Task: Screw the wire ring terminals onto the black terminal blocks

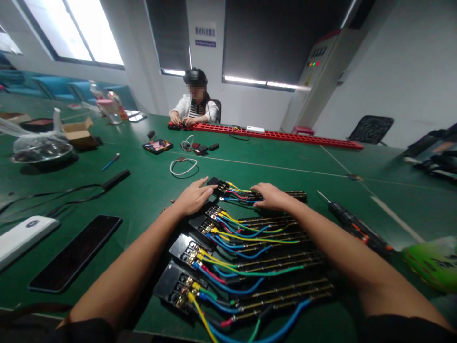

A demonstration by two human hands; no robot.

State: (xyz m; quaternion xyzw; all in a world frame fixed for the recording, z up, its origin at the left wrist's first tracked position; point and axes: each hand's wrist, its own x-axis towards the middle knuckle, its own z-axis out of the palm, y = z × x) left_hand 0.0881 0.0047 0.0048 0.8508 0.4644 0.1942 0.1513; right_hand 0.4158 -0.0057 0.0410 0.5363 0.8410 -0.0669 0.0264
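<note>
The farthest wired assembly has a black terminal block (218,185) at its left end and a dark strip with brass-coloured rails (296,194) at its right. My left hand (194,196) lies against the block's left side, fingers stretched out, fingertips at its edge. Curved over the strip's near end, my right hand (270,196) has fingers on both sides of it. Yellow, red and blue wires (240,192) run between my hands. Closer to me, several similar assemblies lie in a row, with black terminal blocks (174,288), coloured wires (246,272) and brass-coloured rails (282,287).
A power screwdriver (357,226) and a green package (433,262) lie right. On the left are a phone (76,252), a white device (26,238) and a bagged metal bowl (43,150). A co-worker (195,102) sits across at a long red rack (285,136).
</note>
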